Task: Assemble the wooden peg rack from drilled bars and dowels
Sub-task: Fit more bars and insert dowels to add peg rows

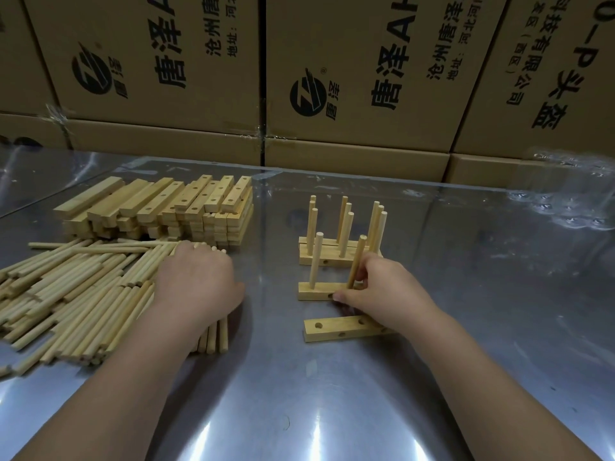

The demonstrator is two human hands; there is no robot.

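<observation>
The right hand (382,287) is pinching a second dowel (356,261) in its fingers, seating it slightly tilted in the drilled bar (314,291) on the bench (299,394), beside the first dowel (315,261). The left hand (199,281) is lying on the dowel pile (83,287), its fingers hidden, so I cannot tell their grip. Finished racks (342,251) are standing behind, and a spare bar (346,327) is waiting nearer, so this rack is likely about halfway.

Left cardboard box (139,104): round black logo with 唐泽 beside it, large 唐泽A…, smaller lines 沧州唐泽… and 地址:河北…, all cut off at the frame's top. Middle cardboard box (366,128): same logo, same lines. Right cardboard box (492,104): …科技有限公司, a bracketed (西区) only partly legible, large …P头盔.
</observation>
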